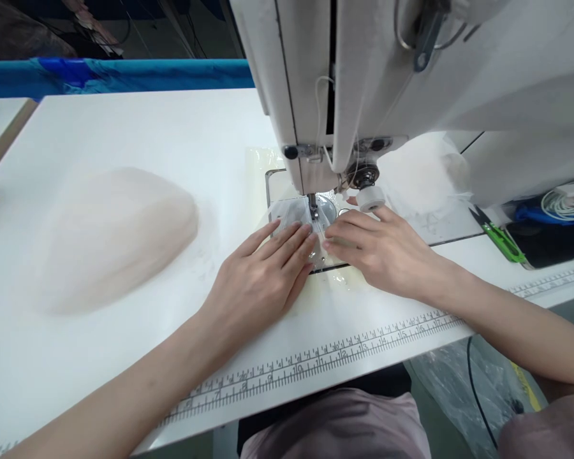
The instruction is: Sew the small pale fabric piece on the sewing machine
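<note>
A piece of sheer white fabric [291,209] lies on the metal needle plate, under the presser foot [313,207] of a sewing machine [296,95]. My left hand [263,271] rests flat on the fabric, fingers stretched out just left of and in front of the foot. Close on the foot's right side, my right hand [382,248] has its fingers bent and pressed together at the fabric's edge. Its thumb is hidden, and one finger reaches behind the white round knob [370,198] on the machine.
A pile of sheer pale fabric [124,239] lies left on the white table [172,127]; more pale fabric [421,172] sits under the machine arm. Green thread snips [502,239] lie at right beside a dark flat object [550,239]. A printed ruler [316,363] follows the front edge.
</note>
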Demonstrator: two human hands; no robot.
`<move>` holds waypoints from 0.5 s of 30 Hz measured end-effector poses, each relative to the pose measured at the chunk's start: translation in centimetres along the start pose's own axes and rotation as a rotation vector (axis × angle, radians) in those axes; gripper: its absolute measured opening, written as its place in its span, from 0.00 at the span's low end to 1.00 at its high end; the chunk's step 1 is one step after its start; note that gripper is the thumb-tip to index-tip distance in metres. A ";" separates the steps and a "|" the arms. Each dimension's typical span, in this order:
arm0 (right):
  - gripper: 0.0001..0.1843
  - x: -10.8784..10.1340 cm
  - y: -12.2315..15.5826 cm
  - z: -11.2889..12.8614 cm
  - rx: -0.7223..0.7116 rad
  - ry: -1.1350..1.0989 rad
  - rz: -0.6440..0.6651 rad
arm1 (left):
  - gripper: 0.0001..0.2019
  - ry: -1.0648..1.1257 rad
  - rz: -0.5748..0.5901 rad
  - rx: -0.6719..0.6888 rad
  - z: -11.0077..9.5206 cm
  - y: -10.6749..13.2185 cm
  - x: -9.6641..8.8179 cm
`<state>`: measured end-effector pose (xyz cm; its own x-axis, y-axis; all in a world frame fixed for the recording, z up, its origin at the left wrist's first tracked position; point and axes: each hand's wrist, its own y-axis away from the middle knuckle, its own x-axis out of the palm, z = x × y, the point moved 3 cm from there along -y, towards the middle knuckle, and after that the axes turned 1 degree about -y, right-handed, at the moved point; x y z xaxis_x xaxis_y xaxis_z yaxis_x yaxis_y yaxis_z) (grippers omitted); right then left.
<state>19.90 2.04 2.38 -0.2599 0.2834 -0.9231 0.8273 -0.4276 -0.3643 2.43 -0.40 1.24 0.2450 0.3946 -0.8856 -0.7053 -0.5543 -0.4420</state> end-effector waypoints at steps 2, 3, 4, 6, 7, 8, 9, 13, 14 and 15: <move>0.19 0.0 0.0 0.1 0.002 -0.004 0.010 | 0.16 -0.002 0.008 0.005 0.0 -0.1 0.0; 0.19 0.0 -0.1 0.1 0.005 -0.006 0.015 | 0.16 -0.001 0.014 0.006 -0.1 -0.1 -0.1; 0.18 0.0 -0.1 0.1 0.007 -0.009 0.017 | 0.16 -0.001 0.017 0.007 -0.1 -0.1 -0.1; 0.18 0.0 -0.1 0.1 0.011 -0.015 0.014 | 0.16 0.000 0.016 0.002 -0.1 -0.1 -0.2; 0.18 0.0 -0.2 0.1 0.012 -0.017 0.010 | 0.15 -0.001 0.016 -0.002 -0.1 -0.1 -0.2; 0.18 -0.1 -0.2 0.1 0.013 -0.019 0.005 | 0.15 -0.003 0.017 -0.006 -0.1 -0.1 -0.2; 0.18 -0.1 -0.2 0.1 0.013 -0.019 0.002 | 0.15 -0.005 0.020 -0.007 -0.1 -0.1 -0.2; 0.18 0.0 -0.1 0.1 0.013 -0.004 -0.005 | 0.15 -0.017 0.029 -0.007 0.0 0.0 -0.2; 0.18 0.0 -0.1 0.1 0.014 -0.002 -0.005 | 0.15 -0.019 0.029 -0.008 0.0 0.0 -0.2; 0.17 0.0 -0.1 0.1 0.016 -0.001 -0.005 | 0.15 -0.021 0.029 -0.010 0.0 0.0 -0.2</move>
<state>19.78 2.02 2.35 -0.2644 0.2841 -0.9216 0.8183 -0.4396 -0.3703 2.42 -0.45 1.42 0.2104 0.3929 -0.8952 -0.7050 -0.5734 -0.4174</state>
